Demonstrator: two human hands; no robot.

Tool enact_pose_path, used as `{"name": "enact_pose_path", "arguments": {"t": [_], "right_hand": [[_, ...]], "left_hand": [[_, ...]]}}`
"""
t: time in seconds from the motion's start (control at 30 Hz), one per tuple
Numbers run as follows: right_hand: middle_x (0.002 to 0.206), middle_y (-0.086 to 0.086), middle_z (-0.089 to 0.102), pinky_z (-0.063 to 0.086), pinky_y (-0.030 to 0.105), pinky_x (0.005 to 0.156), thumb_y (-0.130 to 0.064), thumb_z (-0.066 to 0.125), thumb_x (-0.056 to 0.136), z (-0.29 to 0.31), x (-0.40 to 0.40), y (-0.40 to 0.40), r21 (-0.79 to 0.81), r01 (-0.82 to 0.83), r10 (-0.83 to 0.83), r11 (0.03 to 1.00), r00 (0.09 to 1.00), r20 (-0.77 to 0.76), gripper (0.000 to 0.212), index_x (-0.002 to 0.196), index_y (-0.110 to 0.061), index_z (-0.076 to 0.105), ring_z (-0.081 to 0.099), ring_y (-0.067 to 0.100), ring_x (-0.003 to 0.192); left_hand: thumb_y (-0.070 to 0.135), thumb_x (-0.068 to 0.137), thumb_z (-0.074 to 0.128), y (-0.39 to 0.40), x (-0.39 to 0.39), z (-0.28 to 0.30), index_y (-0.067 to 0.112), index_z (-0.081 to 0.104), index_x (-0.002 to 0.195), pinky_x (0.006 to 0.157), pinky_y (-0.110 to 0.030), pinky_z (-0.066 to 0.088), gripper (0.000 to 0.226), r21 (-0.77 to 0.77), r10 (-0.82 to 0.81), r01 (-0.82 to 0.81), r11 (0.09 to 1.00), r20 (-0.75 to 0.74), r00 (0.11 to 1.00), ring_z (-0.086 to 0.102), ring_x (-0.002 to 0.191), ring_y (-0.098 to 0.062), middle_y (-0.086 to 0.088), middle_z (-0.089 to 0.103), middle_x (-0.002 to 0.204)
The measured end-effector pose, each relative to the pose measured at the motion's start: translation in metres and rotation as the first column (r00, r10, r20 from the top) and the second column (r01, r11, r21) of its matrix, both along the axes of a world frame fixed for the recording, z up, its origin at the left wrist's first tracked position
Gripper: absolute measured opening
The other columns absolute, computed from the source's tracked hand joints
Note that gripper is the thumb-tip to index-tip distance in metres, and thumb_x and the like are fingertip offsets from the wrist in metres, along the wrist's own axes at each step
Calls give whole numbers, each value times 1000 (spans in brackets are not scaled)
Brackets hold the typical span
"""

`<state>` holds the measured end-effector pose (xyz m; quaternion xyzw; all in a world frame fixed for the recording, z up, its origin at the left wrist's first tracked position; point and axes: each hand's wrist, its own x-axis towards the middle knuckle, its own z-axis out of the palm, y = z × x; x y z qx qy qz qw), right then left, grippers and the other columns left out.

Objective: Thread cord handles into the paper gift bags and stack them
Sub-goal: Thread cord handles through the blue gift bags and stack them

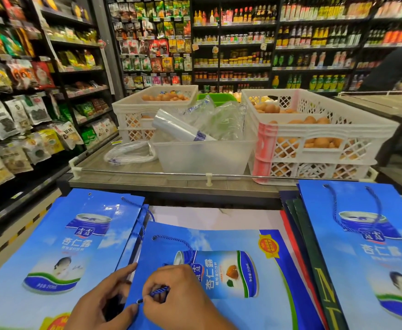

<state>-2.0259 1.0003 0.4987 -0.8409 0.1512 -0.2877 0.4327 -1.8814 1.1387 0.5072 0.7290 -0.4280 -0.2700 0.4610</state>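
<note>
At near edge of the desk, centre, lies a blue bag flat w/ can print up. Right hand sits on bag's near-left corner, thumb & forefinger pinching the blue cord end right by the eyelet. Other end of cord goes into the far-left hole of same bag & loops across the print. Left hand holds the bag's left edge just beside the eyelet, fingers curled round the edge, thumb tip close to the cord end; can't tell if thumb touches cord.

Left side of desk: pile of blue bags, top one face up, a cord end showing at its far-right corner. Right side: stack of bags, top one blue w/ cord handle already in both holes; dark green & red bag edges stick out under its left side.

Beyond desk's far edge: a counter w/ white crates of eggs, clear tub w/ rolls of plastic bags. Store shelves behind.
</note>
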Motion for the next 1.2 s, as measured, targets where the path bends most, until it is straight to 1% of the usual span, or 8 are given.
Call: {"name": "enact_pose_path", "arguments": {"t": [0.2, 0.33, 0.47, 0.6, 0.87, 1.03, 1.1, 1.2], "right_hand": [[83, -1, 72, 43, 8, 66, -18, 66, 83, 1, -1, 2, -51, -18, 18, 999, 1000, -6, 12, 87, -17, 77, 62, 13, 70], [84, -1, 72, 46, 8, 70, -20, 66, 85, 4, -3, 3, -97, -42, 41, 994, 999, -12, 12, 90, -19, 77, 57, 4, 68], [85, -4, 70, 52, 22, 91, -23, 63, 85, 3, -2, 3, -220, -36, 37, 975, 999, -1, 11, 89, -21, 73, 58, 6, 77], [80, -5, 61, 47, 24, 74, -16, 58, 84, -4, 5, 9, -420, -5, 2, 908, 1000, -8, 11, 84, -21, 68, 48, 12, 75], [95, -4, 75, 45, 9, 85, -25, 65, 88, 5, -4, 2, -144, -46, 51, 988, 998, 29, 15, 95, -21, 78, 65, 7, 89], [93, -5, 75, 51, 19, 88, -26, 67, 87, 7, -6, 4, -85, -71, 70, 994, 997, -10, 13, 93, -22, 78, 66, 5, 87], [93, -8, 73, 49, 23, 94, -27, 68, 88, 7, -7, 3, -79, -80, 78, 994, 996, -32, 11, 94, -24, 77, 64, 3, 88], [94, -8, 69, 45, 12, 86, -25, 69, 88, 11, -11, 0, -92, -99, 94, 991, 994, -55, 10, 96, -24, 76, 61, 2, 91]], "left_hand": [[23, 70, 82, 2, -1, -1, 49, 69, 122, 91, -23, 56, 59, -4, 11, -11, 1000, -49, 999, 75, 94, -19, -7, 78, 99], [-19, 94, 59, 6, 8, 0, 18, 65, 129, 74, -17, 57, 51, -14, -87, 86, 996, -171, 981, 74, 83, -18, -14, 77, 91], [-29, 91, 46, 9, 4, -4, 14, 73, 121, 68, -15, 54, 59, -88, -64, 45, 995, -228, 972, 72, 84, -24, -21, 72, 86], [4, 83, 84, 2, 2, -7, 16, 76, 119, 74, -15, 53, 39, -161, -24, -32, 986, -332, 943, 69, 81, -25, -24, 67, 84], [44, 36, 107, 1, -7, 7, 10, 70, 122, 88, -47, 49, 100, -146, -16, -52, 988, -428, 904, 65, 85, -44, -32, 64, 82], [47, 24, 107, -2, -12, 11, 7, 73, 112, 81, -42, 39, 102, -116, 35, -97, 989, -452, 892, 60, 68, -26, -20, 58, 73], [28, 37, 108, -2, -17, 12, 14, 76, 105, 77, -36, 44, 75, -87, 26, -66, 994, -403, 915, 61, 69, -26, -20, 60, 74], [-20, 73, 81, 0, -14, 6, -1, 65, 110, 65, -25, 48, 45, -62, 18, -46, 997, -387, 922, 56, 69, -26, -19, 58, 74]]}}
